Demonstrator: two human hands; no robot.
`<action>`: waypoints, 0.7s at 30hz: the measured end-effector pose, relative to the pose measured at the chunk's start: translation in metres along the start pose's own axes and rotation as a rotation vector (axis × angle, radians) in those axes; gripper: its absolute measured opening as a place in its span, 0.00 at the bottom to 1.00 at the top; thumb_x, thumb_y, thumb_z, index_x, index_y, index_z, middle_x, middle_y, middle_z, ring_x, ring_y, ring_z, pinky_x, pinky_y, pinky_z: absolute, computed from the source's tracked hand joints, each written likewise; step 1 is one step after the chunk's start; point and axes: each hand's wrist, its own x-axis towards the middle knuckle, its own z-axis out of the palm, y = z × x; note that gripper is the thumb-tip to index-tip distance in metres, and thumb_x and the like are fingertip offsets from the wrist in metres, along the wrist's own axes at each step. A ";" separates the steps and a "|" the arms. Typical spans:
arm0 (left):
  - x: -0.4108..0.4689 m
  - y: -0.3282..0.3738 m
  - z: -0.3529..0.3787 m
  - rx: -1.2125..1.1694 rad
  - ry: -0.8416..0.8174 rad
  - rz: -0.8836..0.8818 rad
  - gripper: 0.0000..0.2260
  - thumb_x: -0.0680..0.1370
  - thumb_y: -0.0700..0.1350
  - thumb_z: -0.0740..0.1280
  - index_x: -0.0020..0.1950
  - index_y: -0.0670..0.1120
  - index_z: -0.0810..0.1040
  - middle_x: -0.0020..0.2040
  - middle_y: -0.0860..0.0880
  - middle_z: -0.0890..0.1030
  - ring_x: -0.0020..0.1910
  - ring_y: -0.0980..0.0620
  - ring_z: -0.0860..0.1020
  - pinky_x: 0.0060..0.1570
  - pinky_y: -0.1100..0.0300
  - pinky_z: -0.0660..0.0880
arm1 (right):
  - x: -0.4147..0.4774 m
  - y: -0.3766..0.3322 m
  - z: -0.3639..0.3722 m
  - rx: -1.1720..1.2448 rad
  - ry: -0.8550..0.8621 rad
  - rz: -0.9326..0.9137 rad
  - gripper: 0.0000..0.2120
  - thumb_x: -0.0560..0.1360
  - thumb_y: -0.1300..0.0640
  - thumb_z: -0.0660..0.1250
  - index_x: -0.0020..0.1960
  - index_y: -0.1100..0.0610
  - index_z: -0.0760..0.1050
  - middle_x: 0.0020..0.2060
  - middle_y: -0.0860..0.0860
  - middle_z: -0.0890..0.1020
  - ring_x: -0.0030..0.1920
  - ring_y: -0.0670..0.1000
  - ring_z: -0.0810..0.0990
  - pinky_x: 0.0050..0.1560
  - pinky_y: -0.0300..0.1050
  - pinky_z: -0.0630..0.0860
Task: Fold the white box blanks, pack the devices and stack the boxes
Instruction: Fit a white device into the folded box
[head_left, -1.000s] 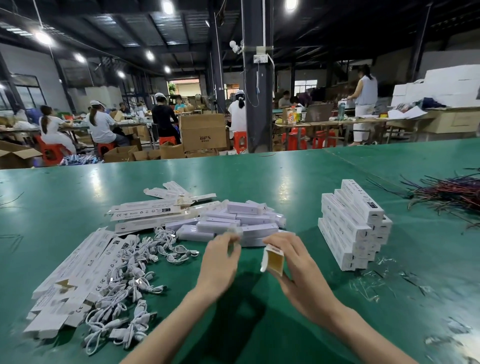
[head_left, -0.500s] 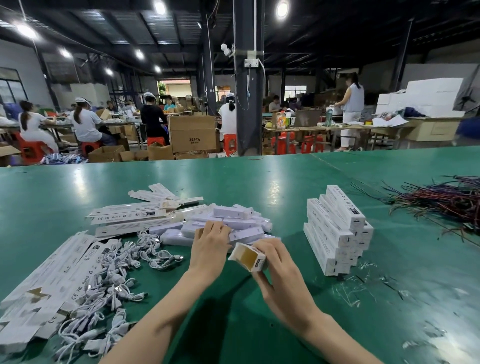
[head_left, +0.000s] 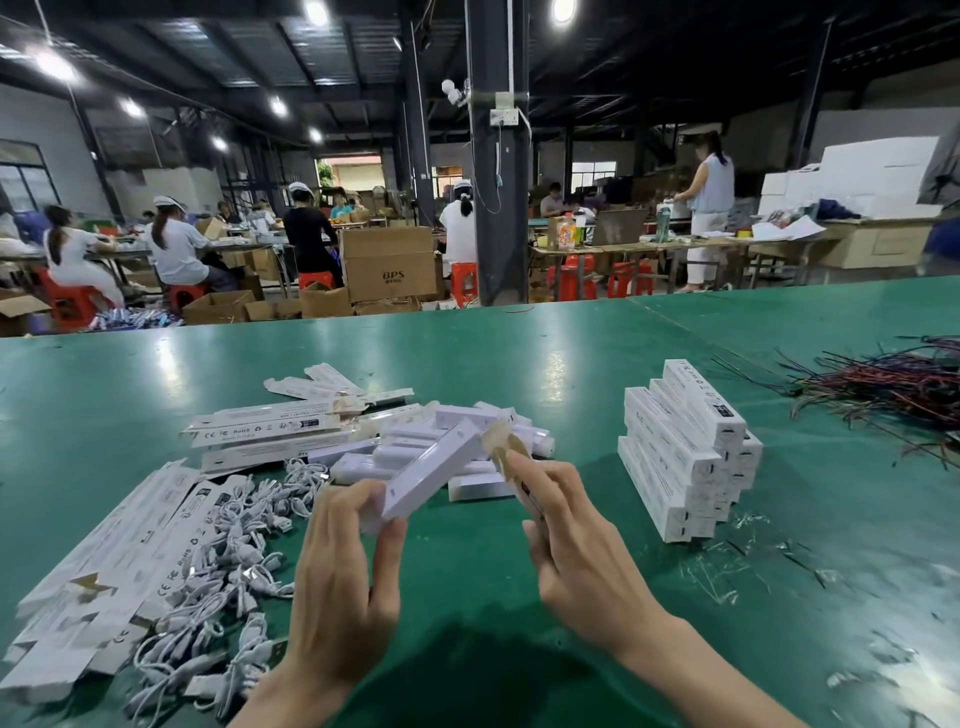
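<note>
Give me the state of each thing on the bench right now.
left hand: grips a white device, held tilted off the table.
right hand: grips a folded box, end flaps open.
loose devices: piled, unboxed.
box blanks: flat, unfolded.
packed boxes: closed, stacked.
white cables: loose heap.
coloured wires: loose tangle.

The left grip (head_left: 337, 592) and right grip (head_left: 579, 556) are bare, long-fingered hands on bare, slim forearms (head_left: 696, 670).
</note>
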 end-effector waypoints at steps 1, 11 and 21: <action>-0.003 0.000 -0.002 -0.010 0.019 0.002 0.11 0.80 0.51 0.56 0.56 0.46 0.69 0.48 0.52 0.71 0.44 0.55 0.69 0.47 0.65 0.66 | 0.000 -0.001 0.000 -0.010 -0.011 0.011 0.46 0.67 0.75 0.66 0.74 0.43 0.53 0.60 0.49 0.66 0.39 0.51 0.73 0.29 0.41 0.71; -0.005 0.006 -0.009 -0.072 0.075 0.050 0.13 0.82 0.54 0.56 0.55 0.45 0.70 0.47 0.55 0.71 0.44 0.59 0.70 0.49 0.72 0.66 | -0.001 -0.005 -0.010 -0.188 -0.046 0.030 0.44 0.67 0.71 0.71 0.76 0.50 0.57 0.72 0.49 0.58 0.51 0.54 0.79 0.18 0.39 0.71; -0.007 0.010 -0.009 -0.064 0.066 0.037 0.13 0.82 0.55 0.56 0.54 0.46 0.71 0.45 0.53 0.73 0.43 0.60 0.70 0.50 0.74 0.65 | -0.001 -0.007 -0.009 -0.268 -0.116 -0.079 0.42 0.62 0.71 0.73 0.72 0.53 0.62 0.69 0.44 0.64 0.56 0.52 0.78 0.26 0.38 0.74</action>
